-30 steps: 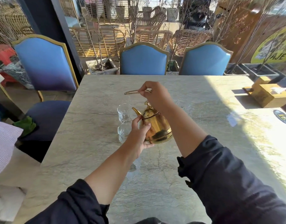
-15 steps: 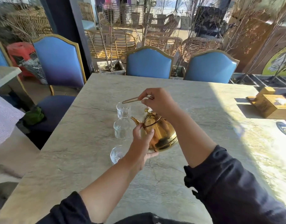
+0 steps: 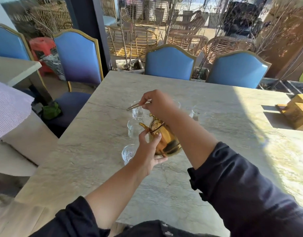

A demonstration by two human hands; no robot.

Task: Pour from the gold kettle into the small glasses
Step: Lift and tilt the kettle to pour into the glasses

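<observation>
- Blue chairs (image 3: 169, 64) line the far edge of a pale stone worktop (image 3: 224, 117).
- Gold kettle (image 3: 164, 139) sits mid-worktop, tilted, spout toward the small glasses (image 3: 134, 128) just left of it.
- Left hand (image 3: 147, 151) cups the kettle's body.
- Right hand (image 3: 157, 103) pinches its thin handle (image 3: 135, 106) above.

- We take this for a café or restaurant dining room.
- A long stone-look table (image 3: 99, 151) has matching blue padded chairs (image 3: 169, 63) with gold trim along its far and left sides.
- A second table (image 3: 13, 69) stands at left.
- Beyond the far glass we see rattan terrace chairs (image 3: 133, 41).
</observation>
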